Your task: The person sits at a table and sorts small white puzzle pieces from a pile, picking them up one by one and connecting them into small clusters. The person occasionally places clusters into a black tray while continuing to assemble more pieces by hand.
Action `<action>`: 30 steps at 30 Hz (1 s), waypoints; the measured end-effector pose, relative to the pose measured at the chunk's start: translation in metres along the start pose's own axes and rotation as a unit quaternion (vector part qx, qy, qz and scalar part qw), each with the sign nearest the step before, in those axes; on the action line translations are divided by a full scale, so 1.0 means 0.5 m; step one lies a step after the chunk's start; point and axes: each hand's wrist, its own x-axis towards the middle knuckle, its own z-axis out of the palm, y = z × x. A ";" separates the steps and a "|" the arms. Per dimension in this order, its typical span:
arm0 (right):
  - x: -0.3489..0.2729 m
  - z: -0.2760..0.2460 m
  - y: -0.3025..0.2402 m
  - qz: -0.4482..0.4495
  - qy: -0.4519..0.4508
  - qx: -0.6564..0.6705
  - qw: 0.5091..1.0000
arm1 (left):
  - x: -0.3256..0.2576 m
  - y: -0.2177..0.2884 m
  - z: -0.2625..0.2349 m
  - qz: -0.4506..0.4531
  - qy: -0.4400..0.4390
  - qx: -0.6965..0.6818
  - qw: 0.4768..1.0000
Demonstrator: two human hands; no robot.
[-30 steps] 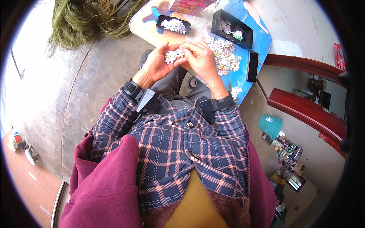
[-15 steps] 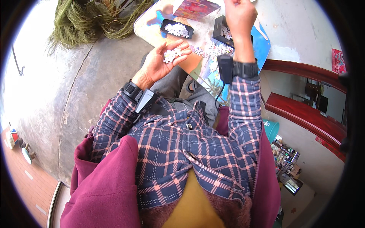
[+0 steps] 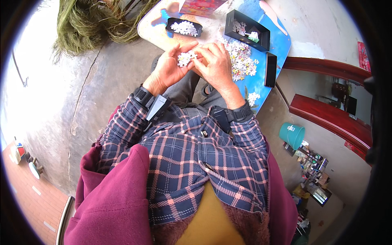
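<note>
The left hand (image 3: 165, 69) lies palm up, cupped around a small heap of white puzzle pieces (image 3: 184, 58). The right hand (image 3: 215, 62) comes to it from three o'clock, its fingertips pinched narrow on the heap; I cannot tell if they hold one piece. The hands hover over the table's (image 3: 281, 38) near edge. At twelve o'clock stands a black tray (image 3: 183, 27) with more pieces. If the palm tilts, pieces may slide off to the concrete floor (image 3: 94, 98).
</note>
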 end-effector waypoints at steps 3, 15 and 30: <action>-0.002 0.003 0.009 0.000 0.017 0.008 1.000 | -0.005 -0.005 0.012 0.011 0.036 0.023 0.999; -0.019 -0.003 0.038 0.342 -0.003 0.398 0.851 | -0.011 0.002 0.042 -0.022 0.039 -0.014 0.999; -0.001 -0.008 0.024 0.345 -0.017 0.413 0.843 | -0.020 0.008 0.045 -0.001 0.068 0.117 0.991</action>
